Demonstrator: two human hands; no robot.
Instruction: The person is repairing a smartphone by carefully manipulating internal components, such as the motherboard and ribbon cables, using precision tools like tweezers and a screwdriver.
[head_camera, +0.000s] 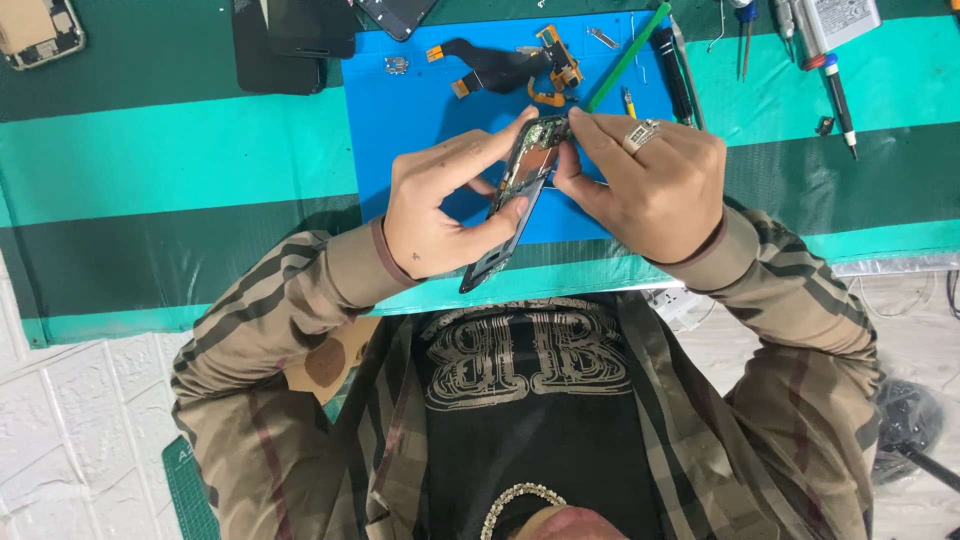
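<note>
1. Head view: we hold an opened smartphone frame (520, 195) tilted on its edge, between both hands above the blue work mat (400, 130). Our left hand (440, 205) wraps the frame's lower half, thumb and fingers curled narrow around its sides.
2. Our right hand (650, 185), with a ring on one finger, pinches its fingertips (580, 122) closed at the frame's top end, right against the exposed circuit board; whether they grip a small part there we cannot tell.
3. Judging from this, the step in hand is fine work on the board at the phone's top end. The next move likely calls for a steady left grip and a delicate pull or press by the right fingertips.
4. Counts: one phone frame in hand; just beyond the fingertips, one green pry stick (630, 55) and one black flex cable assembly (500, 62) with orange tails.
5. Farther beyond the right fingers: one red-and-black screwdriver (838, 95). Beyond the left fingers: one dark phone panel (285, 45) and one more opened phone (38, 30) at the far corner.
</note>
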